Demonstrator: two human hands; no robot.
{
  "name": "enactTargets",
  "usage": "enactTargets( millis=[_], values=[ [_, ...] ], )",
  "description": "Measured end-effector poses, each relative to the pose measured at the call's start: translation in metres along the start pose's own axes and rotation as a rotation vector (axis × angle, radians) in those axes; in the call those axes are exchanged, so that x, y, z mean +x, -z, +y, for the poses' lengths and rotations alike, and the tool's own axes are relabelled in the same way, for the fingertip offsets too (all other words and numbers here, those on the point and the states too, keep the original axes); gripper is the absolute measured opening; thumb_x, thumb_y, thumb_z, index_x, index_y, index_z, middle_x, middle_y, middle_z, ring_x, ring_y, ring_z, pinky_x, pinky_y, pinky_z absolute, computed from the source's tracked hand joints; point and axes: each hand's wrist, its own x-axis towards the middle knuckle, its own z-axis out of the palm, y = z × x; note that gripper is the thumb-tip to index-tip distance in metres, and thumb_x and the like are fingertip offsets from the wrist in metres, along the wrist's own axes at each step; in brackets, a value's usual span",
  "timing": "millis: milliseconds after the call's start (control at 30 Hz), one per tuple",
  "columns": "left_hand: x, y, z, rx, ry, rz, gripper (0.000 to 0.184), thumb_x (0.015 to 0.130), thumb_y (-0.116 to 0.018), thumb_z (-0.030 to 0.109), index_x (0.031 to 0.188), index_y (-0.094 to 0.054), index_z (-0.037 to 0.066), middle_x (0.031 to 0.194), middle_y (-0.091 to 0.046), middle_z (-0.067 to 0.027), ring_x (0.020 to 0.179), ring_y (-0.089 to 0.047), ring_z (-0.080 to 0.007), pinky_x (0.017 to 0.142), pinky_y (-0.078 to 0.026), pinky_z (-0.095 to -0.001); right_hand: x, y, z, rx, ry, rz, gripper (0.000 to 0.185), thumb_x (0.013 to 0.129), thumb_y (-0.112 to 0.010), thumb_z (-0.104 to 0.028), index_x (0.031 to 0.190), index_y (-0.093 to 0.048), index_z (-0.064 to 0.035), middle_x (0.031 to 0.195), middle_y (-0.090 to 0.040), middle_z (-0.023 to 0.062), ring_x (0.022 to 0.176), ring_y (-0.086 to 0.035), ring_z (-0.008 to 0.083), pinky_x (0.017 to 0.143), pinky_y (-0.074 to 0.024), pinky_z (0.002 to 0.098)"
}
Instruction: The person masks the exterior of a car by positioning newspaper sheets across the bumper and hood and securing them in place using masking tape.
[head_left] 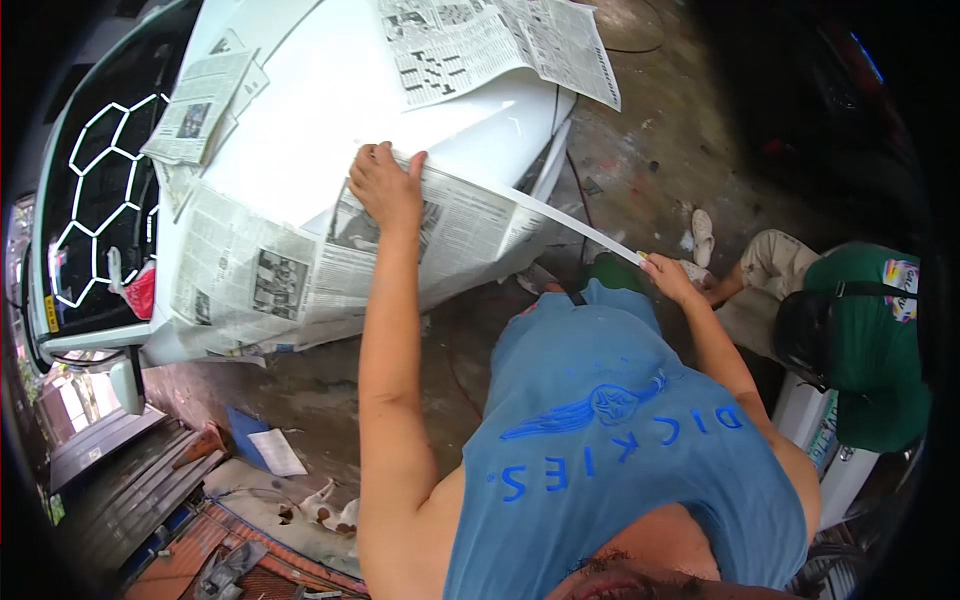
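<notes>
My left hand [388,185] presses down on the top edge of a newspaper sheet [470,215] that lies along the side of a white car hood [290,110]. Its thumb stands apart from the fingers, which bend over the paper's edge. From near that hand a strip of white masking tape [575,222] stretches taut along the paper's edge and out past the hood. My right hand [668,275] grips its far end, off the car; a small yellow bit shows at the fingertips. Whether a roll sits inside the fingers is hidden.
More newspaper [440,60] covers the hood's far part, and folded sheets [200,105] lie by the windshield [105,190]. A person in green [860,340] is close on my right. A dog [325,508] lies on the floor behind my left arm.
</notes>
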Motion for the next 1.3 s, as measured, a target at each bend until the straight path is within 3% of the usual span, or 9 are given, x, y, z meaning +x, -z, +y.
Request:
enactTargets(
  millis=[167, 333, 433, 500, 633, 800, 933, 1133, 1300],
  values=[
    [-0.008, -0.001, 0.010, -0.004, -0.017, 0.088, 0.058, 0.082, -0.083, 0.040, 0.123, -0.061, 0.005, 0.129, -0.052, -0.0145, 0.124, -0.045, -0.0339, 0.104, -0.039, -0.0482, 0.003, -0.001, 0.027, 0.077, -0.027, -0.099, 0.035, 0.102, -0.057, -0.037, 0.096, -0.066, -0.0033, 0.070, -0.065, 0.0082, 0.068, -0.064, 0.0242, 0.066, -0.0489, 0.0399],
    [-0.102, -0.013, 0.081, -0.679, -0.028, 0.132, 0.010, 0.090, -0.064, 0.007, 0.098, -0.060, 0.003, 0.097, -0.059, -0.0175, 0.094, -0.057, -0.0369, 0.085, -0.045, -0.0462, 0.002, 0.005, 0.028, 0.206, -0.139, -0.260, 0.030, 0.106, -0.056, -0.033, 0.097, -0.064, -0.0053, 0.066, -0.061, -0.0012, 0.061, -0.056, 0.0086, 0.059, -0.0450, 0.0267],
    [-0.217, -0.077, 0.155, -1.287, 0.454, -0.516, 0.009, 0.096, -0.061, 0.011, 0.102, -0.064, 0.006, 0.094, -0.070, -0.0060, 0.086, -0.066, -0.0199, 0.073, -0.051, -0.0338, -0.006, 0.011, 0.026, 0.353, -0.133, -0.326, 0.028, 0.105, -0.057, -0.031, 0.098, -0.064, -0.0044, 0.068, -0.062, -0.0005, 0.060, -0.058, 0.0094, 0.057, -0.0466, 0.0270],
    [-0.279, -0.148, 0.193, -1.768, 1.204, -1.050, 0.018, 0.100, -0.059, 0.017, 0.116, -0.063, 0.010, 0.103, -0.069, -0.0012, 0.094, -0.065, -0.0189, 0.083, -0.052, -0.0331, -0.012, 0.021, 0.009, 0.361, -0.182, -0.403, 0.028, 0.106, -0.056, -0.030, 0.097, -0.063, -0.0049, 0.069, -0.062, -0.0003, 0.061, -0.058, 0.0093, 0.060, -0.0469, 0.0261],
    [-0.323, -0.284, 0.247, -2.201, 1.847, -0.543, 0.047, 0.097, -0.060, 0.014, 0.142, -0.046, 0.009, 0.129, -0.064, -0.0117, 0.088, -0.063, -0.0172, 0.078, -0.053, -0.0285, -0.013, 0.029, 0.006, 0.384, -0.209, -0.438, 0.025, 0.106, -0.056, -0.027, 0.103, -0.063, -0.0031, 0.071, -0.062, -0.0001, 0.064, -0.058, 0.0088, 0.062, -0.0468, 0.0253],
    [-0.318, -0.346, 0.265, -2.914, 1.596, 0.083, 0.028, 0.095, -0.059, 0.012, 0.120, -0.052, 0.000, 0.109, -0.065, -0.0143, 0.078, -0.063, -0.0221, 0.068, -0.056, -0.0337, -0.003, 0.020, 0.030, 0.440, -0.149, -0.432, 0.026, 0.106, -0.056, -0.026, 0.113, -0.063, -0.0016, 0.073, -0.062, 0.0002, 0.066, -0.059, 0.0093, 0.063, -0.0471, 0.0251],
    [-0.304, -0.295, 0.277, -2.740, 1.853, 0.211, 0.011, 0.095, -0.058, 0.011, 0.097, -0.058, 0.001, 0.090, -0.064, -0.0136, 0.080, -0.064, -0.0237, 0.068, -0.055, -0.0349, 0.007, 0.011, 0.046, 0.441, -0.074, -0.447, 0.027, 0.107, -0.054, -0.023, 0.118, -0.062, 0.0001, 0.074, -0.063, 0.0010, 0.067, -0.059, 0.0103, 0.065, -0.0472, 0.0258],
    [-0.427, -0.301, 0.298, -2.834, 1.526, 0.249, 0.007, 0.099, -0.066, 0.013, 0.101, -0.064, 0.007, 0.090, -0.068, -0.0017, 0.080, -0.064, -0.0106, 0.062, -0.051, -0.0203, 0.028, -0.020, 0.066, 0.441, 0.009, -0.444, 0.028, 0.108, -0.049, -0.022, 0.120, -0.061, 0.0006, 0.079, -0.064, 0.0030, 0.074, -0.060, 0.0117, 0.072, -0.0483, 0.0269],
    [-0.432, -0.237, 0.300, -2.580, 1.733, 0.431, 0.007, 0.098, -0.065, 0.005, 0.106, -0.066, 0.005, 0.101, -0.070, -0.0069, 0.091, -0.069, -0.0155, 0.074, -0.060, -0.0233, 0.040, -0.045, 0.073, 0.424, 0.067, -0.400, 0.027, 0.107, -0.048, -0.021, 0.117, -0.061, 0.0001, 0.080, -0.065, 0.0035, 0.075, -0.061, 0.0132, 0.074, -0.0490, 0.0277]
  ],
)
